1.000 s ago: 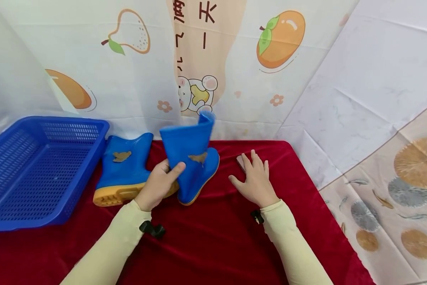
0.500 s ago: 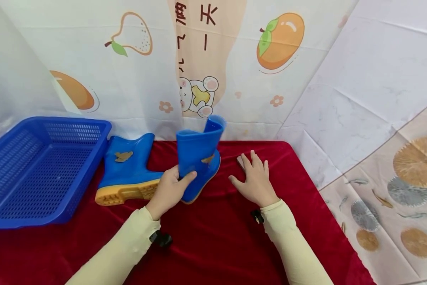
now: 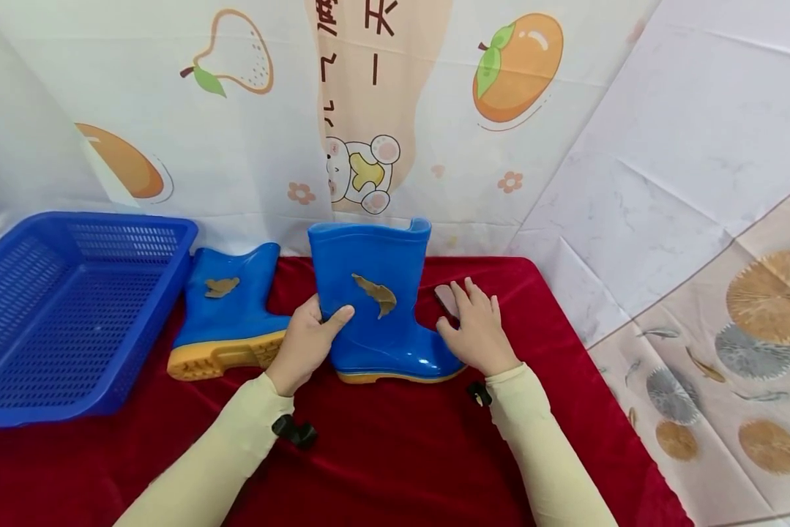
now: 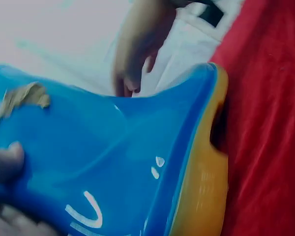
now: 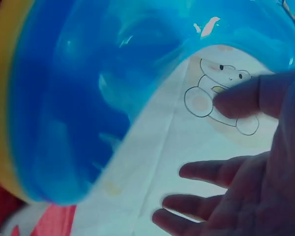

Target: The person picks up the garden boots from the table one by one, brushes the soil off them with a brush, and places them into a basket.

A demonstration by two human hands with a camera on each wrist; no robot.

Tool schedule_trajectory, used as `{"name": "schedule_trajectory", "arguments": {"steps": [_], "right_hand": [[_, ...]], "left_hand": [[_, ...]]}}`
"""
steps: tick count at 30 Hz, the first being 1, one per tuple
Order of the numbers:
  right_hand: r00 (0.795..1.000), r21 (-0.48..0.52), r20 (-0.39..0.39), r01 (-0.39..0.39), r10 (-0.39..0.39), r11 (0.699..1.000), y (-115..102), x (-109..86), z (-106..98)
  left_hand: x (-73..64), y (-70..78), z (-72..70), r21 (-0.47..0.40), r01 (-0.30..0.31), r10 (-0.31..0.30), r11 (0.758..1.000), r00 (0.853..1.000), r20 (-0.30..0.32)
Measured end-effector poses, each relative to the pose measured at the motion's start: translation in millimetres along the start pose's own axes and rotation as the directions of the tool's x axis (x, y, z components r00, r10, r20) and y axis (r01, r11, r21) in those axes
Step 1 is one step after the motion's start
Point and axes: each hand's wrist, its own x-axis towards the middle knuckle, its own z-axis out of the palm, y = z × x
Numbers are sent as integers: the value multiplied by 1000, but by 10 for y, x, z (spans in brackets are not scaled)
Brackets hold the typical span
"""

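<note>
A blue rain boot (image 3: 381, 329) with a yellow sole stands upright mid-table, toe to the right. My left hand (image 3: 307, 340) grips the back of its shaft, thumb on the near side. On the shaft is a brown mud-like patch (image 3: 376, 294). My right hand (image 3: 477, 329) is beyond the toe, its fingers straight and spread in the right wrist view, holding nothing. A small flat object (image 3: 446, 300), pinkish-grey with a dark edge, lies by its fingertips, partly hidden. The second blue rain boot (image 3: 233, 311), with a similar brown patch (image 3: 221, 287), stands to the left.
At the far left is a blue plastic basket (image 3: 98, 402) with slotted walls, close beside the second boot. A red cloth (image 3: 395, 454) covers the table. Behind it hangs a white printed curtain (image 3: 236, 168).
My left hand has turned the boot so its side faces me and its toe points right. Earlier it was tilted and angled away. My right hand's thumb has drawn in beside the toe.
</note>
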Motion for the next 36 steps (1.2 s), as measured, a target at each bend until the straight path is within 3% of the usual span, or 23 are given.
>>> {"name": "schedule_trajectory", "arguments": {"steps": [5,10,16,24,27,30,36], "right_hand": [[997,-96,18,-70,72,993,150,58,28],[986,-128,65,-144,153,981,314,79,38],[967,-129,155,-181,201,975,455,110,101],[962,-103,158,-207,221,973,536,114,113],[967,-65,116,-222,229,973,560,111,35],[971,1,25,-236,236,972,550,101,-68],[963,154,-96,-236,252,959,386,61,-194]], "left_hand": [[-10,39,28,46,28,-21,999,987,-159],[10,63,-29,-22,107,-109,994,971,-214],[25,156,-200,-52,188,-194,981,969,-152],[29,240,-435,134,181,-166,974,979,-115],[44,243,-454,149,199,-186,969,978,-96],[56,235,-438,141,206,-197,968,978,-73],[64,214,-391,120,199,-198,973,980,-20]]}}
